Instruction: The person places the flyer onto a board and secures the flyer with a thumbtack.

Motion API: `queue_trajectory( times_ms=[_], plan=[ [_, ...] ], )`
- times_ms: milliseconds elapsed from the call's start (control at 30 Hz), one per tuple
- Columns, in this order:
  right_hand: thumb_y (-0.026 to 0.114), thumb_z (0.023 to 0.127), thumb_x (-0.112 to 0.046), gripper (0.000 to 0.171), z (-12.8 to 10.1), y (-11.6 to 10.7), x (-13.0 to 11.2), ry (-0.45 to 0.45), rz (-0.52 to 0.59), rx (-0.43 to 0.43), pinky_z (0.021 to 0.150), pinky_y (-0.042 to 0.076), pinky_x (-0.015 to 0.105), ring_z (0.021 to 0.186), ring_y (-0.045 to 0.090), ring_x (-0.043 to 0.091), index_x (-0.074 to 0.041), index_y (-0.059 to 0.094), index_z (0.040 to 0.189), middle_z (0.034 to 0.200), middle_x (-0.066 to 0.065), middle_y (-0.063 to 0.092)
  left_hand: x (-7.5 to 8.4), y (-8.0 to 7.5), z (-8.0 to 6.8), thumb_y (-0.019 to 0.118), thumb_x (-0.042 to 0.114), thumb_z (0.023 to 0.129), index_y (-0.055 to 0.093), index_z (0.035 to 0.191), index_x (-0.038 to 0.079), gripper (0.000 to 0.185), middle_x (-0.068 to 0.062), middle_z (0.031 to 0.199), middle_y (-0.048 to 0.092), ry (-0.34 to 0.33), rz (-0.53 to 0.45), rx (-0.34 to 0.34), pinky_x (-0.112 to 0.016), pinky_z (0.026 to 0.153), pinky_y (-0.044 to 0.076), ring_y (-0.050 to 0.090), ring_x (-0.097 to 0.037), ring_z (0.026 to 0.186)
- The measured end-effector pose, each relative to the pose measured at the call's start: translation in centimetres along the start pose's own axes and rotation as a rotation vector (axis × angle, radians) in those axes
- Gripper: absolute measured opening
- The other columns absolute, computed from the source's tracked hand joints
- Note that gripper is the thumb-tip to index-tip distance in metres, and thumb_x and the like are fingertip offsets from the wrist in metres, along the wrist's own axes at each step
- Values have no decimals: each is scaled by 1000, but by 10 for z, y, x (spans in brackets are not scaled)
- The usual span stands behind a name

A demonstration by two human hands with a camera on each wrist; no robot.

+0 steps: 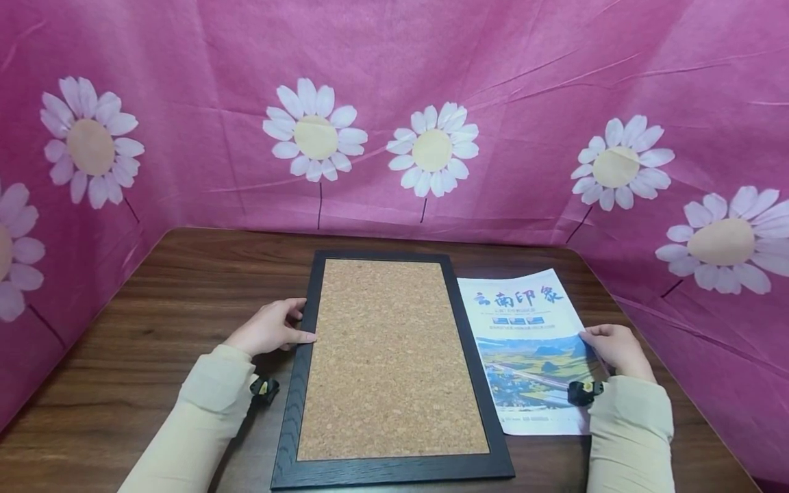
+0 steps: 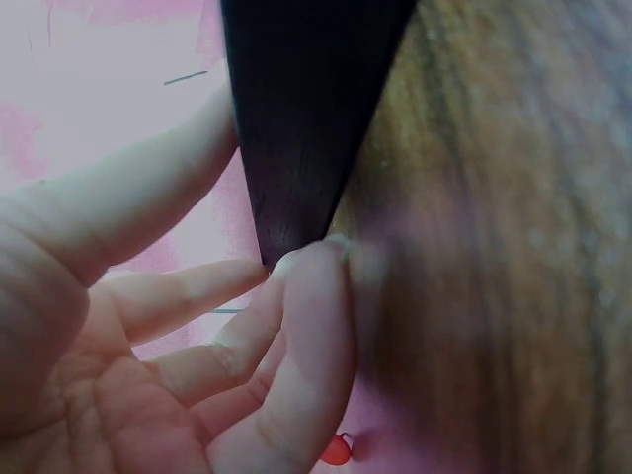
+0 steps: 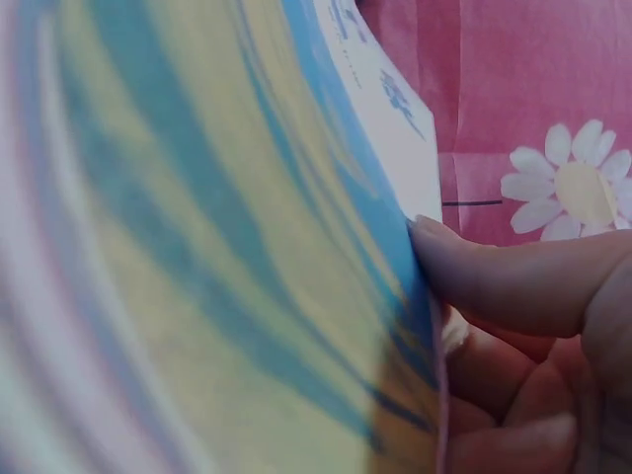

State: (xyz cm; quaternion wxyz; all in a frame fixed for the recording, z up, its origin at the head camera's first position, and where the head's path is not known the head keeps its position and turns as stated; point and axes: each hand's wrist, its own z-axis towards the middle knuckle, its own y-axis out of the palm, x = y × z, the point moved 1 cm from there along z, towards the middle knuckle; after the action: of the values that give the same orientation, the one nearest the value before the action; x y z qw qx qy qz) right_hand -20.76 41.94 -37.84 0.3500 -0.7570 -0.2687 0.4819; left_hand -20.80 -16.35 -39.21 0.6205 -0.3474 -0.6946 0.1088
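A cork board (image 1: 391, 363) in a black frame (image 1: 290, 411) lies lengthwise on the table. My left hand (image 1: 274, 327) grips the frame's left side, thumb on its top face and fingers by the outer edge. In the left wrist view the frame's dark side (image 2: 296, 128) runs down between thumb and curled fingers. To the board's right is a printed paper sheet (image 1: 518, 322) with purple Chinese characters and a landscape picture. My right hand (image 1: 619, 349) pinches its right edge; in the right wrist view the thumb (image 3: 513, 281) presses the sheet's front (image 3: 227, 247), fingers behind.
The table (image 1: 135, 342) has a dark brown wood grain. A pink cloth (image 1: 382, 41) printed with white daisies hangs around its back and sides. Each wrist wears a small black camera, the left one (image 1: 265, 389) close to the frame.
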Motion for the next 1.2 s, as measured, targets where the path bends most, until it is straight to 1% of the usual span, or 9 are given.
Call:
queue_trajectory(
  times_ms=[167, 367, 467, 533, 633, 733, 800, 933, 1200],
  plan=[
    [49, 101, -24, 49, 1, 1, 2, 0, 17, 71, 64, 44, 32, 87, 56, 32, 20, 52, 122, 95, 27, 64, 1, 0, 0, 79, 16, 85, 33, 148, -11, 82, -33, 129, 52, -1, 12, -4, -34, 66, 60, 62, -32, 100],
    [48, 102, -24, 50, 1, 1, 1, 29, 55, 116, 67, 47, 36, 88, 58, 32, 19, 50, 127, 102, 31, 63, 3, -1, -1, 78, 16, 85, 32, 148, -12, 82, -34, 129, 52, -3, 17, -5, -34, 66, 60, 64, -30, 96],
    [48, 102, -24, 50, -1, 0, 0, 20, 65, 122, 63, 47, 33, 85, 57, 29, 20, 49, 128, 100, 30, 63, 3, -1, -1, 78, 16, 86, 31, 148, -11, 83, -34, 129, 51, -6, 21, -8, -34, 66, 60, 65, -27, 91],
    [48, 102, -24, 51, -1, 0, -1, 15, 76, 121, 61, 46, 31, 81, 56, 26, 20, 48, 129, 95, 26, 64, 3, -1, -1, 78, 17, 86, 31, 148, -11, 83, -34, 130, 51, -7, 22, -7, -34, 67, 60, 65, -26, 89],
    [47, 102, -26, 53, -3, -2, -2, 15, 118, 109, 60, 47, 31, 75, 54, 19, 19, 47, 131, 84, 12, 65, 3, -1, -1, 78, 18, 86, 31, 149, -11, 84, -34, 130, 51, -8, 25, -9, -35, 67, 60, 65, -25, 87],
    [47, 103, -28, 56, -3, -3, -3, 17, 169, 94, 61, 48, 31, 72, 53, 13, 18, 45, 135, 78, -3, 62, 4, -2, -2, 78, 18, 86, 31, 148, -11, 84, -34, 130, 51, -9, 23, -11, -35, 67, 60, 65, -27, 92],
    [47, 103, -30, 58, -4, -3, -3, 18, 202, 90, 62, 48, 30, 71, 53, 10, 16, 43, 137, 76, -9, 60, 5, -2, -2, 78, 18, 86, 31, 148, -11, 83, -33, 130, 51, -9, 22, -13, -35, 67, 60, 64, -29, 95],
    [47, 103, -33, 60, -4, -4, -3, 23, 245, 97, 63, 47, 28, 71, 53, 8, 13, 42, 141, 73, -16, 58, 4, -2, 0, 78, 18, 86, 32, 148, -11, 82, -33, 131, 51, -11, 30, -14, -34, 67, 60, 63, -30, 97],
    [49, 102, -34, 62, -4, -2, -9, -26, 264, 93, 63, 49, 23, 70, 55, 3, 14, 42, 141, 73, -21, 57, 3, -4, 1, 77, 18, 87, 29, 149, -11, 83, -33, 132, 50, -8, 38, -18, -33, 66, 59, 65, -25, 87]
  ],
)
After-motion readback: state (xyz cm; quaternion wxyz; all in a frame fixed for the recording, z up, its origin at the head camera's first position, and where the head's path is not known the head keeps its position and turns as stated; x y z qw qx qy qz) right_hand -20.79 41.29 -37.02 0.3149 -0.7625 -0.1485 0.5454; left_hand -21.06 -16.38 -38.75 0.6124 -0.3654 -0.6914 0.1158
